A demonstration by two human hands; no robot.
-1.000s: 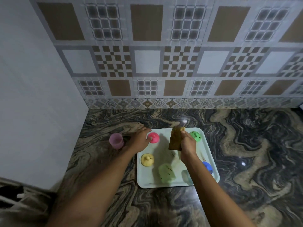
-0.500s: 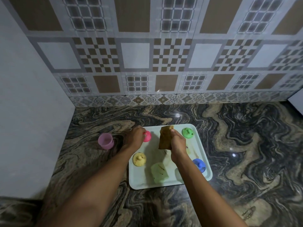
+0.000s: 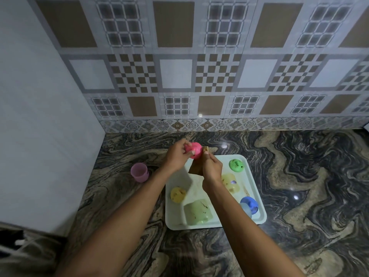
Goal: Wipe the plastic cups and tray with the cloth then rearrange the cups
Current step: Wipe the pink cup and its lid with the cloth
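Though on the tray [image 3: 248,177] earlier, pink cup [image 3: 194,149] now aloft in left grip [image 3: 176,158], cloth [image 3: 196,169] tight in right grip [image 3: 212,169].

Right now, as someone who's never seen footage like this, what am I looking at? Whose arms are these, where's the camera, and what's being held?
There is no machine here. These are a person's two bare arms, filmed by one camera worn on their head, looking down. The left hand grips a pink cup. The right hand holds a brown cloth beside it. Other cups, like the green one, sit on the pale tray. A lilac cup stands on the marble counter.
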